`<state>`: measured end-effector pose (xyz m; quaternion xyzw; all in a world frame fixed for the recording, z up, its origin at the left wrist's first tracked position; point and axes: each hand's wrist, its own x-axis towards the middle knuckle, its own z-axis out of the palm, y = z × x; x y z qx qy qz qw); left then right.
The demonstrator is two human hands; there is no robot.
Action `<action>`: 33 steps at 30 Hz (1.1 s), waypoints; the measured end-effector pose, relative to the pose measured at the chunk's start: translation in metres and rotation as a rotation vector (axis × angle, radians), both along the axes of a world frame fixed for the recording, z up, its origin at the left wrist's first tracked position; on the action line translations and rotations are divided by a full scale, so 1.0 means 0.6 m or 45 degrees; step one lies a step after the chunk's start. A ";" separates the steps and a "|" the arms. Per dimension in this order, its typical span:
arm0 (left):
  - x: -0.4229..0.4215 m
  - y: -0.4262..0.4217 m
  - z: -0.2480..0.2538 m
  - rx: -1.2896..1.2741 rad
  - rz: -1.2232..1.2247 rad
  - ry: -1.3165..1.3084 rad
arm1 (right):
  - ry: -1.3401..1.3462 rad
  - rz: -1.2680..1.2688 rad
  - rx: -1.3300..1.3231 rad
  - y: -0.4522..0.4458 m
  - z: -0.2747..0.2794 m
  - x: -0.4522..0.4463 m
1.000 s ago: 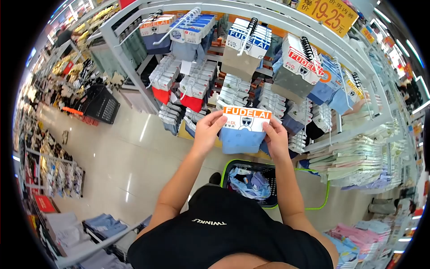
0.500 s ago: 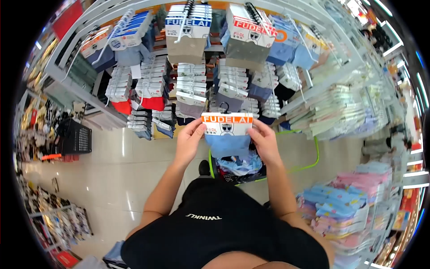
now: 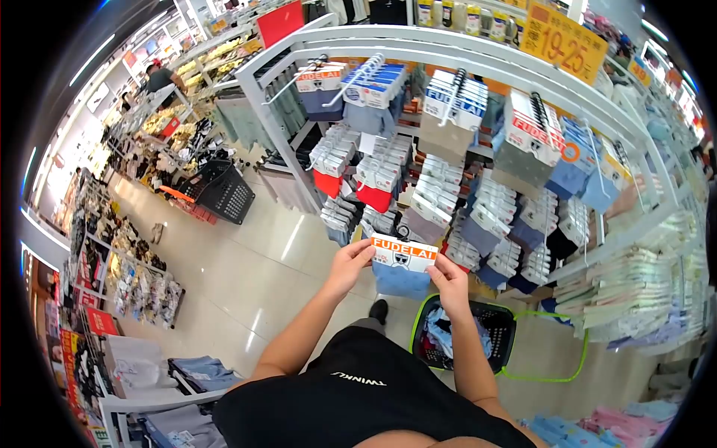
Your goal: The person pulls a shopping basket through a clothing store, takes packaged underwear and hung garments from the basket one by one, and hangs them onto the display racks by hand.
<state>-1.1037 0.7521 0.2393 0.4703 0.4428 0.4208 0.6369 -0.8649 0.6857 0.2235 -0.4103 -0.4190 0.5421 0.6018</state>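
Blue fabric is showing beneath the white card of the pack (image 3: 402, 281) that I am holding out in front of me, its printed front facing me. An orange band is running along the top of the card, bearing FUDELAI in white letters, and a dark hook (image 3: 404, 234) is rising from the top edge. My left hand (image 3: 349, 269) is pinching the pack's left edge between thumb and fingers, and my right hand (image 3: 451, 285) is pinching the right edge in the same way (how far my fingers are reaching behind the card, I cannot tell). Ahead of me a white metal rack (image 3: 255, 97) is standing, where rows of hanging packs (image 3: 452, 123) are filling the prongs; some in the upper row are bearing the same FUDELAI name. Under my right forearm, a green-rimmed basket (image 3: 497, 317) is sitting on the pale floor (image 3: 224, 276), holding crumpled light-blue clothing (image 3: 441, 325). A thin green loop (image 3: 585, 351) is extending from its right side. One dark shoe (image 3: 379, 309) of mine is showing just left of it. Farther left, a black basket (image 3: 235, 196) is resting, and a yellow sign (image 3: 564, 43) is reading 19-25 at the upper right.
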 end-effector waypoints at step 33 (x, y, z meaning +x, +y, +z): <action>-0.285 0.663 0.134 0.569 0.009 -0.349 | -0.217 -0.441 0.287 0.607 0.177 -0.363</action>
